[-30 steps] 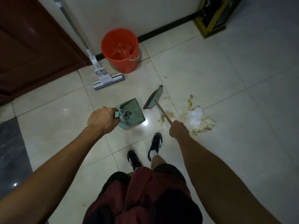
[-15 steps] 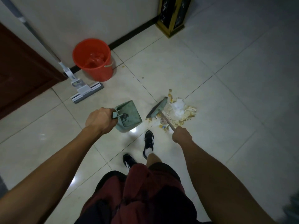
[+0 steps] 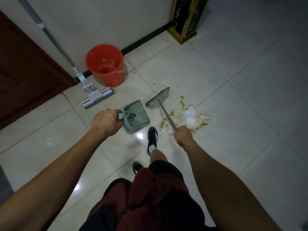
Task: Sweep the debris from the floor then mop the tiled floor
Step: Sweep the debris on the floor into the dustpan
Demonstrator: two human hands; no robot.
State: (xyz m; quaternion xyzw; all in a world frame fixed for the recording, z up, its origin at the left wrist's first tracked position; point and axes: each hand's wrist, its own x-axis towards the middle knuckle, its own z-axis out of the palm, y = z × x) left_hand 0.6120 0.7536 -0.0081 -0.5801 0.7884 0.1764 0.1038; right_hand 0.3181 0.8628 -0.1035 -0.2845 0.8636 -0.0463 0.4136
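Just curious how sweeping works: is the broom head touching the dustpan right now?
Apart. The head view shows a strip of bare tile between the broom head and the dustpan.

Both arms reach forward, left hand and right hand fisted.

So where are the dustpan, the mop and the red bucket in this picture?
dustpan (image 3: 135, 115): head view, on its green scoop.
mop (image 3: 98, 98): head view, on its grey sponge head.
red bucket (image 3: 108, 77): head view, on its outer wall.
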